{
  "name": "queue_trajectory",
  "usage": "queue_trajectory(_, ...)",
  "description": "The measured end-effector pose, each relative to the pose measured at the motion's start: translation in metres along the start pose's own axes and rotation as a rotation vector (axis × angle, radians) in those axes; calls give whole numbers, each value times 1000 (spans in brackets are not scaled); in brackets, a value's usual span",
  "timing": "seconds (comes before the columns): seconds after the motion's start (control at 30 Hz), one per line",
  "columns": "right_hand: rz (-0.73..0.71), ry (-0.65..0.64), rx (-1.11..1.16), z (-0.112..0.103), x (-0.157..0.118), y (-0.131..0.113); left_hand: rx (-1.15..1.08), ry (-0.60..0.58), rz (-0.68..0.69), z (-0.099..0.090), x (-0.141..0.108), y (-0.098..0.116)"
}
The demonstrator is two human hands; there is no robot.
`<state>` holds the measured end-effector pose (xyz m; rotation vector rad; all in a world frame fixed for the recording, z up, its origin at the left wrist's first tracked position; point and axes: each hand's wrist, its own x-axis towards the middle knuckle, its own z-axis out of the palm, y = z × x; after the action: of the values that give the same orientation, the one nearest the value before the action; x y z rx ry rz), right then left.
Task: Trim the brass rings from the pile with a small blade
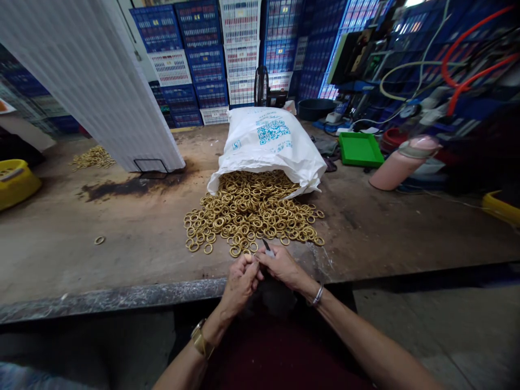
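Gold-coloured rings [260,214] spill in a pile from the mouth of a white sack [264,135] onto the wooden table. At the table's front edge, my left hand [242,279] has its fingers closed, apparently round a ring [247,253] that shows only in part at the fingertips. My right hand [280,264] touches it and grips a small knife [268,249], its dark blade pointing up and away towards the pile. One ring [99,240] lies alone on the left.
A white corrugated panel [105,81] stands at the left on a wire stand. Near the left edge is a yellow basket [18,184]. A green tray [361,149] and a pink bottle [400,165] are at the right. Stacked crates [205,65] and a fan [262,86] stand behind.
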<state>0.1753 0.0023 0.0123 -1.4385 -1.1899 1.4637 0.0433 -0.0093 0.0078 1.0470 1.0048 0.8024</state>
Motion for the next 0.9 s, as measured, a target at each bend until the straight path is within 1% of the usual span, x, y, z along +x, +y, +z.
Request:
queue_trajectory(0.13, -1, -33, -4, -2, 2, 3, -61, -49, -7, -2, -2, 0)
queue_trajectory(0.2, -28, 22, -61, -4, 3, 4, -121, -45, -10, -2, -2, -1)
queue_trajectory(0.27, -137, 94, -216, -7, 2, 5, -156, -22, -9, -2, -2, -2)
queue_trajectory(0.3, -207, 99, -314, -8, 1, 6, -162, -9, -8, -2, -2, -2)
queue_trajectory(0.37, -323, 44, -490, -9, -2, 6, -155, 16, -5, -2, -1, -2)
queue_trajectory(0.43, -374, -35, -604, -9, -6, 7, -136, 33, -2, -1, -1, -1)
queue_trajectory(0.5, -386, -65, -678, -8, -8, 8, -119, 40, 4, -1, -1, 0)
queue_trajectory(0.67, -379, -64, -820, -4, -9, 10, -83, 52, 24, -2, -1, -3)
queue_trajectory(0.8, -345, -72, -929, -4, -8, 10, -46, 78, 32, -3, -4, -3)
queue_trajectory(0.87, -329, -41, -977, -8, -5, 10, -45, 61, 25, -2, -11, 1)
queue_trajectory(0.9, -321, -6, -1000, -11, -3, 10, -54, 35, 18, -1, -15, 4)
